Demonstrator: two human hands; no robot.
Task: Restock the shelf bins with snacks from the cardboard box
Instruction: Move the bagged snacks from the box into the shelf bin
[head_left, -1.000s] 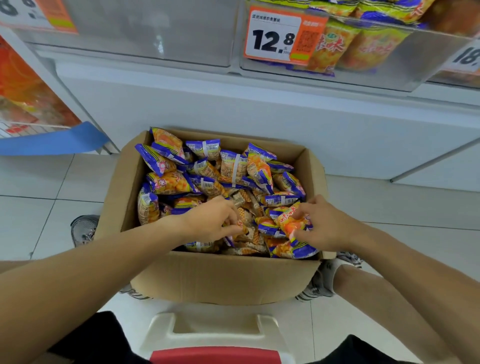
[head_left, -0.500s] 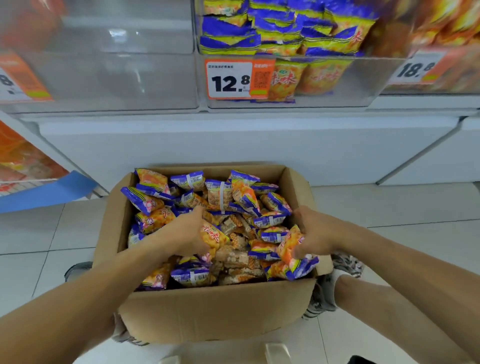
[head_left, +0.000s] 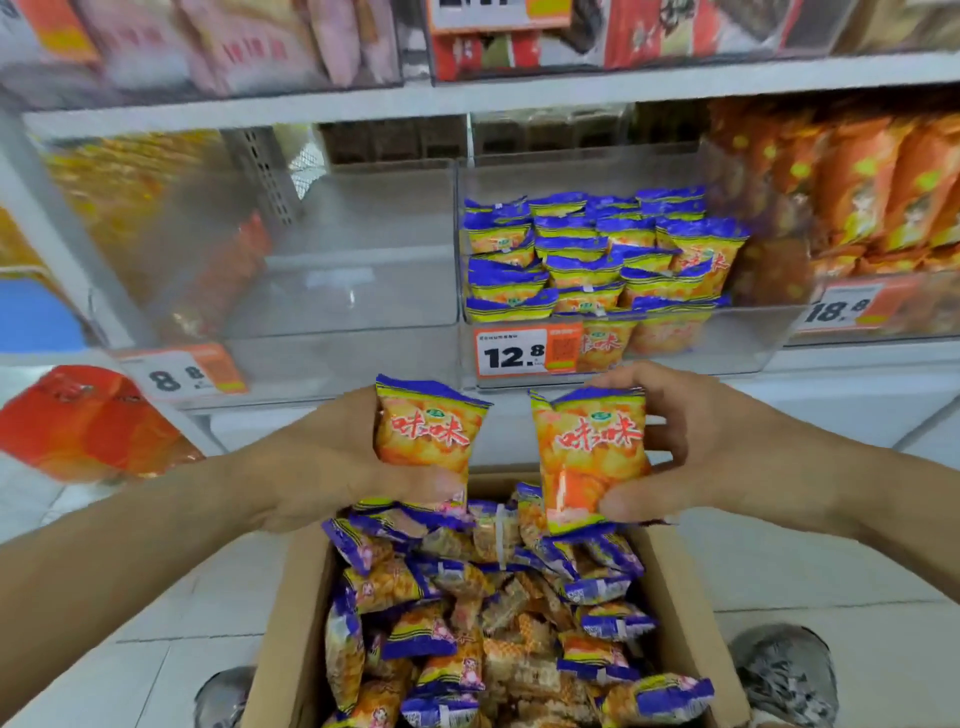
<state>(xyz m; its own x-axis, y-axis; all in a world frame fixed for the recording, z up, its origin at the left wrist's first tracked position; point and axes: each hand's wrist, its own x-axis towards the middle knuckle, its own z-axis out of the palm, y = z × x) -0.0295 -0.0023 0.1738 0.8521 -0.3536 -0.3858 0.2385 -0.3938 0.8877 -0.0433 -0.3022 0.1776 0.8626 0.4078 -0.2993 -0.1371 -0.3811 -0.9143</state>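
Change vs. half a sec ago: both hands up out of cardboard box (head_left: 291, 613), each now carrying one snack pkt at chest height, between box and shelf. Pickup step judged done; transfer to bin under way.

Left hand (head_left: 332, 467): fingers and thumb curled round left packet (head_left: 426, 431), held upright, label facing camera. Lower edge overlaps the pile in view; contact w/ it not determinable.

Right hand (head_left: 691, 457): thumb low, fingers on top edge, pinching right packet (head_left: 587, 457) top to bottom. Upright, slightly tilted.

Target judged as clear bin (head_left: 737, 353) w/ price tag (head_left: 511, 356) reading 12.8: same blue/orange pkts already stacked in rows inside, roughly half full, room on top and at front. Directly ahead and above both hands.

Box stock (head_left: 483, 623): still heaped w/ pkts, many trips left. Task early-to-mid by estimate.

Surroundings: empty clear bin (head_left: 337, 291) to left, tagged 8.8, wrong slot, risk of misplacing. Orange bags (head_left: 857, 192) in bin to right, tagged 18.8. Red pack (head_left: 88, 421) at far left, blurred. Upper shelf w/ other goods, blurred. Shoes (head_left: 784, 670) either side of box on tiled floor.

Obstruction: bin front wall must be cleared from above; shelf overhead limits lift height. No other blockage seen.
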